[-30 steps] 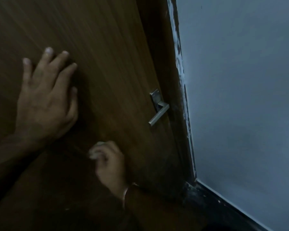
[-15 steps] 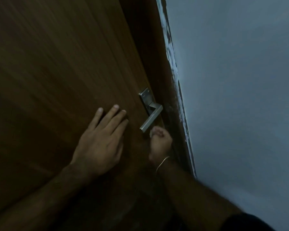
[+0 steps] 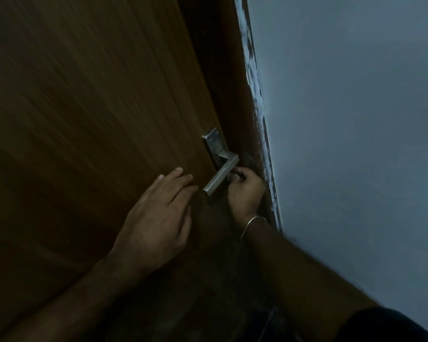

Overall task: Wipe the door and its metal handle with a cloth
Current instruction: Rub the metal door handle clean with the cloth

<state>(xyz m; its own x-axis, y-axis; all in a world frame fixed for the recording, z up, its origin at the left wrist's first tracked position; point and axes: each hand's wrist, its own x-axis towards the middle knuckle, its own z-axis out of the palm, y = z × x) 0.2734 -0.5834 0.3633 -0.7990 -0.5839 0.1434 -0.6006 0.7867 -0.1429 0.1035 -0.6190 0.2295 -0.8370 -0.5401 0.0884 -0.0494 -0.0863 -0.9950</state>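
Note:
A dark brown wooden door (image 3: pixel 97 119) fills the left of the head view. Its metal lever handle (image 3: pixel 221 176) sticks out near the door's right edge, below a steel backplate (image 3: pixel 214 141). My left hand (image 3: pixel 158 218) lies flat on the door, fingers together, fingertips just left of the lever's end. My right hand (image 3: pixel 245 193) is closed into a fist right under the lever, pressed against the door by its edge. A small pale bit of cloth (image 3: pixel 230 177) shows between its fingers, touching the lever's underside. The rest of the cloth is hidden in the fist.
A dark door frame (image 3: pixel 237 95) with chipped white paint along its edge (image 3: pixel 253 77) runs down the right of the door. A blue-grey wall (image 3: pixel 356 119) fills the right side. A thin metal bangle (image 3: pixel 252 222) sits on my right wrist.
Both hands moved right and up to the handle. The left hand slid from the door's left part to just beside the lever; the right fist rose from below to the lever's underside.

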